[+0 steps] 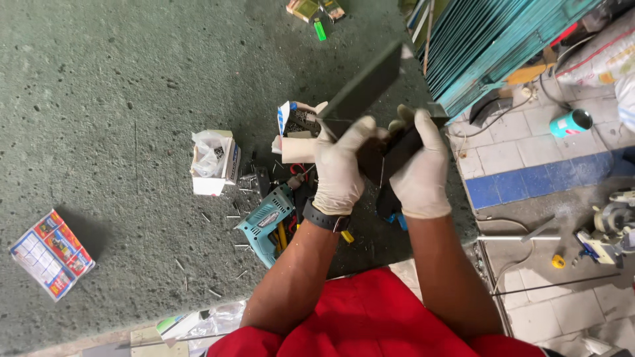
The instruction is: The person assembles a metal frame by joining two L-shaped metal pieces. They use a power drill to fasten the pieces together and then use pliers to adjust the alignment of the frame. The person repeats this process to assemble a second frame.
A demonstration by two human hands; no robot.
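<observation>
Both gloved hands — left hand [338,173], right hand [419,173] — clamped round dark angled frame piece [362,89]; teal drill [266,223] idle, screws [233,217] loose on bench.

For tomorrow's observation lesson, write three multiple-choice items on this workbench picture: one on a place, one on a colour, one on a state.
1. Where does the teal power drill lie?
A. on the green mat, below the left hand
B. on the tiled floor
C. inside the open white box

2. What colour are the gloves on both hands?
A. blue
B. white
C. black

3. What is the state of the dark flat bar?
A. lying loose on the mat
B. leaning on the wall
C. gripped by both hands

Answers: 1 A, it rests on the mat by the left hand. 2 B, both gloves are white. 3 C, the left hand and right hand hold it off the mat.
</observation>
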